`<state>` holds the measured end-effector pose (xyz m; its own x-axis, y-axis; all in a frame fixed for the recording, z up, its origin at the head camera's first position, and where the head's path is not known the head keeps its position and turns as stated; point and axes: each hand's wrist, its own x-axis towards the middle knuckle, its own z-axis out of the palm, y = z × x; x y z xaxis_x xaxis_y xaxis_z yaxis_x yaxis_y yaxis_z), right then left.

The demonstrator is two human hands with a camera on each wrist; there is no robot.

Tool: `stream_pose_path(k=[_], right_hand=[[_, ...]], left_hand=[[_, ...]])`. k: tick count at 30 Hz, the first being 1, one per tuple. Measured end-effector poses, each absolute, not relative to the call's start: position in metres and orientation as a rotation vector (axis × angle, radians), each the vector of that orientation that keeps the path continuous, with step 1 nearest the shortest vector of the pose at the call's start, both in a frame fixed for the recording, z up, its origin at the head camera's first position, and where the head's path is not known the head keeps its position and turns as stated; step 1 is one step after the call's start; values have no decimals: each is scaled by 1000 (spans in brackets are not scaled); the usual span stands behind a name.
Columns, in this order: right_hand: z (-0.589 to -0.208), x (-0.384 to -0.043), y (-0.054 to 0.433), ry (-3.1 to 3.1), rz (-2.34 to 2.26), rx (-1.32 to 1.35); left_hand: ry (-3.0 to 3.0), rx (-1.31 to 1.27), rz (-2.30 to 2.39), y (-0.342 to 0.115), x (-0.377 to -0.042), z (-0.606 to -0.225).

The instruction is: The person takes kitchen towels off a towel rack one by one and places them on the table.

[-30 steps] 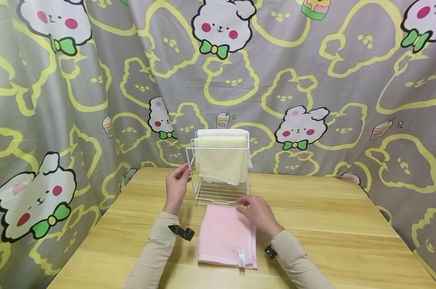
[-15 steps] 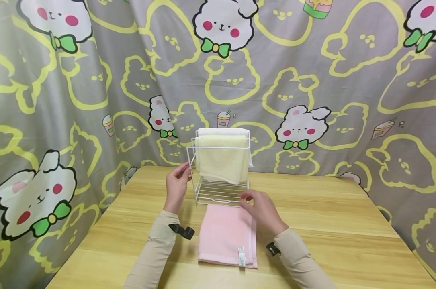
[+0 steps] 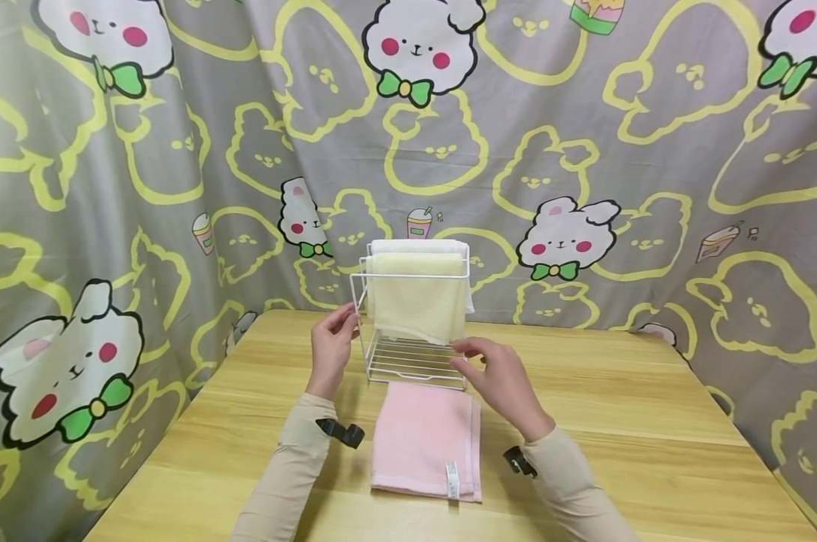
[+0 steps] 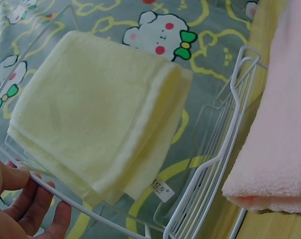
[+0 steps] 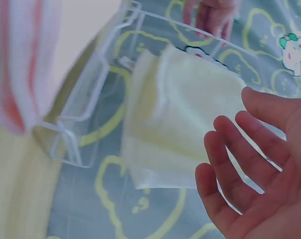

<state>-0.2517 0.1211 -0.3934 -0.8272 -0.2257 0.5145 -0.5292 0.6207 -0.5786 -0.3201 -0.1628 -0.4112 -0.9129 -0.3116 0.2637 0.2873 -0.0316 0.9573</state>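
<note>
The left hand (image 3: 330, 354) pinched the side of the white rack (image 3: 411, 276), while the right hand (image 3: 501, 380), half spread and holding nothing, had just moved up from the pink towel (image 3: 422, 440) between the wrists, so the work seemed to be at the rack between both hands.
</note>
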Motion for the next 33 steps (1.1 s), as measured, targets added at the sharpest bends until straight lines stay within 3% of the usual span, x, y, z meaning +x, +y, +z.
stream_pose_path(k=[33], right_hand=[[-284,-304,105,-2152,1039,709]], left_hand=[[-1870,45,-1982,-165,-320,-409]])
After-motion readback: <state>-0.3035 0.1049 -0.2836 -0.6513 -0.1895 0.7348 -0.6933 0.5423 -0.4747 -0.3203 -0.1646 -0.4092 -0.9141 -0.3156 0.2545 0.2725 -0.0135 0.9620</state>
